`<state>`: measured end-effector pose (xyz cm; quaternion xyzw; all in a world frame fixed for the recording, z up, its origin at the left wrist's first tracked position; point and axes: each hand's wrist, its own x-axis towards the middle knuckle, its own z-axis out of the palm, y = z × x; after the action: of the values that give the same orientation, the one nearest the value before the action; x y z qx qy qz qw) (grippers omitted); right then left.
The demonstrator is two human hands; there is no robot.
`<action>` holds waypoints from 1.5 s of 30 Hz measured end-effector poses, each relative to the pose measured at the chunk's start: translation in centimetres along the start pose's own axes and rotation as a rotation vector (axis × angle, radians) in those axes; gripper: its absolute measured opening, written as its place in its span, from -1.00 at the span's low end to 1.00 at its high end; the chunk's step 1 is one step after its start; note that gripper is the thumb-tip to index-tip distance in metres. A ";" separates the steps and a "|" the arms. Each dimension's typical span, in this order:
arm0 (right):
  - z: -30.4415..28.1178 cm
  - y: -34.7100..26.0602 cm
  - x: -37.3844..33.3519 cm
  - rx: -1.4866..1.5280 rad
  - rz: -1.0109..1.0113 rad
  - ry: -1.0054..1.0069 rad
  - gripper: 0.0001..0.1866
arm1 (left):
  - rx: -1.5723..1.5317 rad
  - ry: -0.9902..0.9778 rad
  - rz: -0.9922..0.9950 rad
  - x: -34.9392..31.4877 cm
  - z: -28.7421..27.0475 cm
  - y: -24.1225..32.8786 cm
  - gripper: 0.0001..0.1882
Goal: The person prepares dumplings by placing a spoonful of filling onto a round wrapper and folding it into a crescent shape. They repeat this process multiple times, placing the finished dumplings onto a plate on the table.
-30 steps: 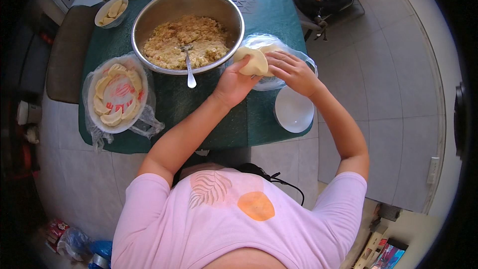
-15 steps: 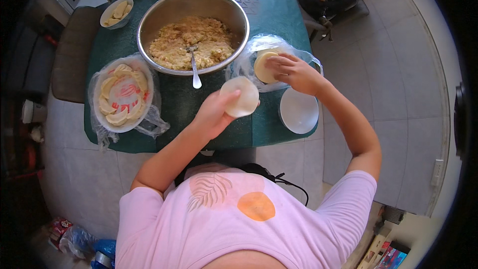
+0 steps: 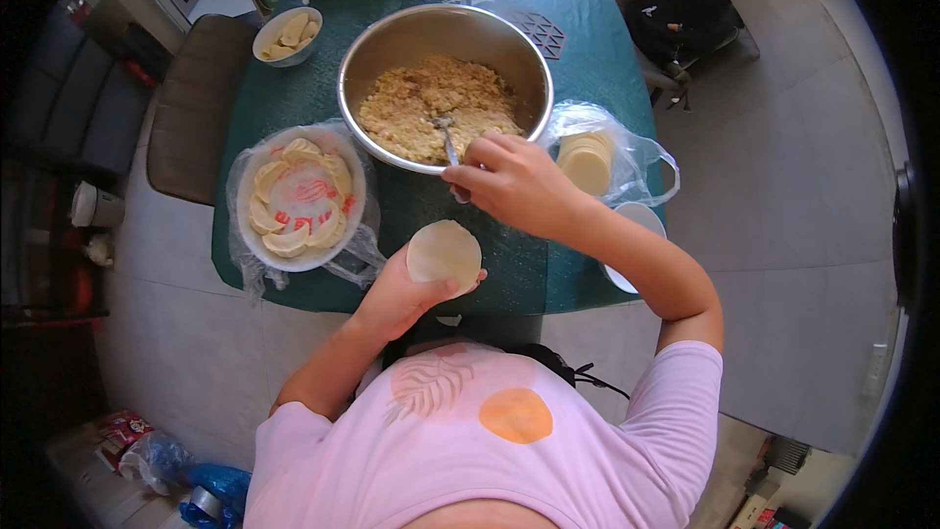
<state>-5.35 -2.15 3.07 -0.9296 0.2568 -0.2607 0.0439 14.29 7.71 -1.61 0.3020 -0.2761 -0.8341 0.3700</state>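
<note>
Wrapper (image 3: 444, 251), head view: round, pale, lying over the left hand (image 3: 399, 294), in front of the table's near edge. Left hand half-curled, palm up, thumb over the wrapper's near edge, fingers beneath. Right hand (image 3: 504, 181) closed, fingertips pinching the handle of a spoon (image 3: 449, 145); spoon's bowl end sits in the filling (image 3: 421, 98) inside the metal bowl (image 3: 441, 31). Right of that bowl: stacked wrappers (image 3: 586, 165) in a clear bag (image 3: 638, 159). Left: dumplings (image 3: 326, 229) ringed on a plate (image 3: 359, 176).
</note>
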 end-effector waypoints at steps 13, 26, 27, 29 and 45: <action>-3.5 4.6 2.9 0.238 0.426 0.210 -0.85 | 0.152 0.175 0.014 -0.9 -3.8 0.2 -0.66; -0.6 4.9 4.1 0.222 0.336 0.158 -0.90 | -0.065 0.238 -0.059 -0.8 -4.0 1.4 -0.62; -0.2 4.8 4.4 0.273 0.253 0.158 -0.90 | -0.057 0.234 -0.055 -0.9 -4.0 1.6 -0.61; -0.3 4.0 4.7 0.270 0.302 0.187 -0.89 | -0.013 0.251 -0.048 -1.0 -4.0 2.1 -0.60; 1.9 3.8 7.4 0.435 0.596 0.236 -0.80 | -0.025 0.274 0.088 -1.2 -3.7 4.2 -0.67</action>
<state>-0.69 -9.20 4.06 -0.7467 0.4579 -0.3902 0.2838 19.46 5.39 -0.80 0.3958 -0.2257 -0.7714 0.4442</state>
